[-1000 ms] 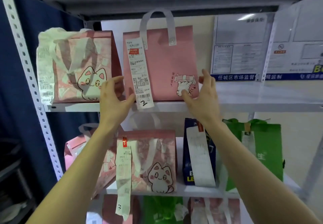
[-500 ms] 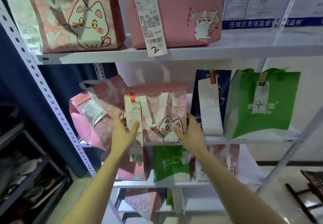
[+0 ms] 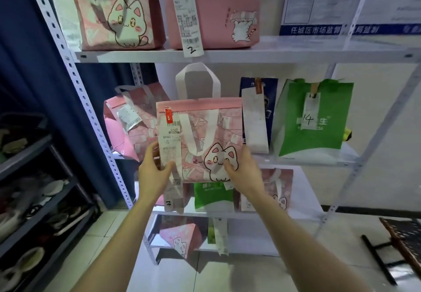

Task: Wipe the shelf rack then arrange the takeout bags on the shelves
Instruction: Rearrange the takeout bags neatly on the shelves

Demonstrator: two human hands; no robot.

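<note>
1. Shelf rack: white metal, with bags on every tier I can see. I read this as the arranging stage.
2. Pink cat bag: at the middle tier, between a slumped pink bag on its left and a navy bag on its right. Its base seems to hang forward of the shelf lip (can't tell if it rests on anything).
3. Risk: pushed in crooked, it could tip the slumped bag further or knock the navy one.
4. Left hand grips the lower left edge. Right hand grips the lower right corner, thumb over the cat print. Hands are apart, with the bag between them.
5. Receipt: a long strip under the left thumb, dangling below the bag. It could snag on the lip and tear.
</note>
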